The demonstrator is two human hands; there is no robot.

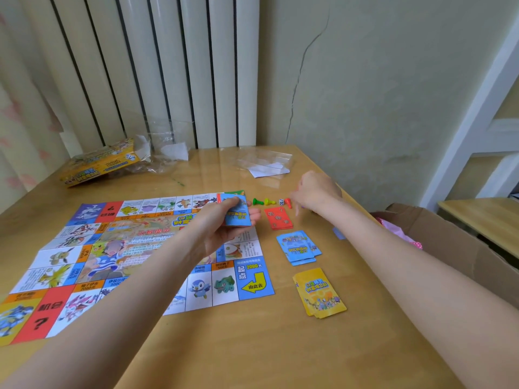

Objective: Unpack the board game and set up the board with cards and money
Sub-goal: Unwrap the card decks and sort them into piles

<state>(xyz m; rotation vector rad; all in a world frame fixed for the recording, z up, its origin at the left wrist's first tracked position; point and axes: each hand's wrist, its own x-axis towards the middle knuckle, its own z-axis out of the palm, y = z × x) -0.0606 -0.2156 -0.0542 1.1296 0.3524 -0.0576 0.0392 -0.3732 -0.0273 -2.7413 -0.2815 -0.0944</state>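
A big paper game board with bright squares and cartoon animals [134,248] is lying flat on the shiny wooden table [224,346]. The left hand [224,223] is hovering over the board's right edge, and its fingers are curling around a small stack of blue cards [237,210], with a bit of red and green showing behind the stack. This hand and its arm are covering part of the board, so some squares cannot be seen. The right hand [316,192] is reaching out past the board, close to the little game pieces; it is blurry, so I cannot tell if it is holding anything. Just beside it, a green pawn [257,202], a yellow-green pawn [269,202], a small white dice [281,202] and a red pawn [288,203] are sitting in a row. Nearer, a pile of red cards [278,218], a pile of blue cards [299,246] and a pile of yellow cards [318,293] are lying in a line right of the board. At the far side, a yellow game box [98,164] is lying next to crumpled clear plastic wrap [165,150], and another clear plastic bag with white paper [266,164] is sitting apart. A brown cardboard box [449,242] is standing off the table's right side.
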